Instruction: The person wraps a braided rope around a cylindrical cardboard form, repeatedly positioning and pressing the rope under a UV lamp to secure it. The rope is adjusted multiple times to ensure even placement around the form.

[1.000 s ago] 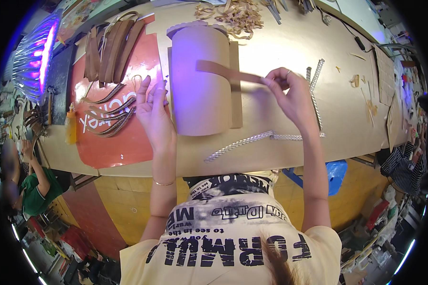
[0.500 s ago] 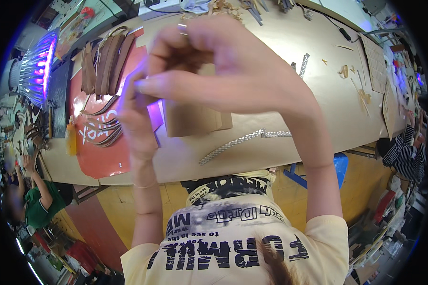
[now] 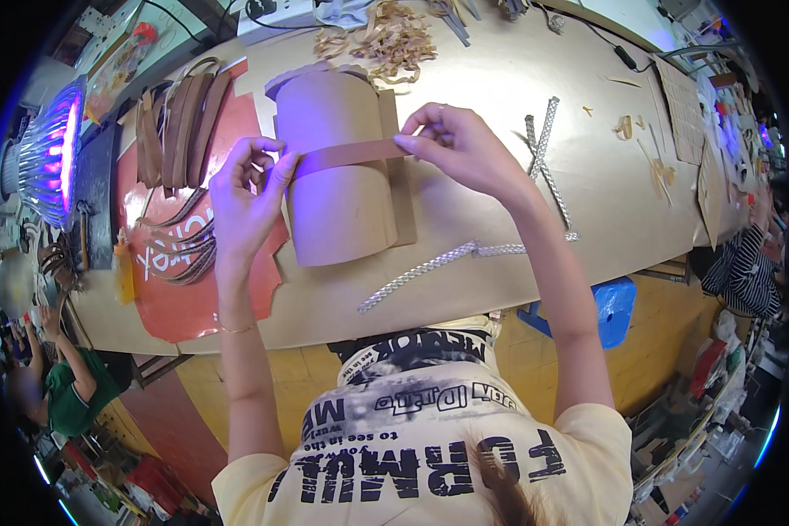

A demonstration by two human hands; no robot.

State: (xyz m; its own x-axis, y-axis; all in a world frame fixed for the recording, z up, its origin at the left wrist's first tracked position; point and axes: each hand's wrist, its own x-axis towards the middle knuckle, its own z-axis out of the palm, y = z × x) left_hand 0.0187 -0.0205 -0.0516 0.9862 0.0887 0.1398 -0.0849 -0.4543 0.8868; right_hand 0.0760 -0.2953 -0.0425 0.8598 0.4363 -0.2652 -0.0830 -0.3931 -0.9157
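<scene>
Head view: left hand (image 3: 241,188), right hand (image 3: 460,149) pinching brown strip (image 3: 346,155) across cardboard cylinder (image 3: 337,175).

Matt brown leather strip (image 3: 346,155), smooth cardboard cylinder (image 3: 337,175), shiny braided metallic cords (image 3: 430,267)

bare tabletop (image 3: 500,79) right of cardboard cylinder (image 3: 337,175) | blocked: silver braids (image 3: 548,149), leather strips (image 3: 180,123) left

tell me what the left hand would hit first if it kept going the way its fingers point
Probably the brown cardboard cylinder: the left hand points up and right, fingertips already at the brown strip stretched across it.
</scene>
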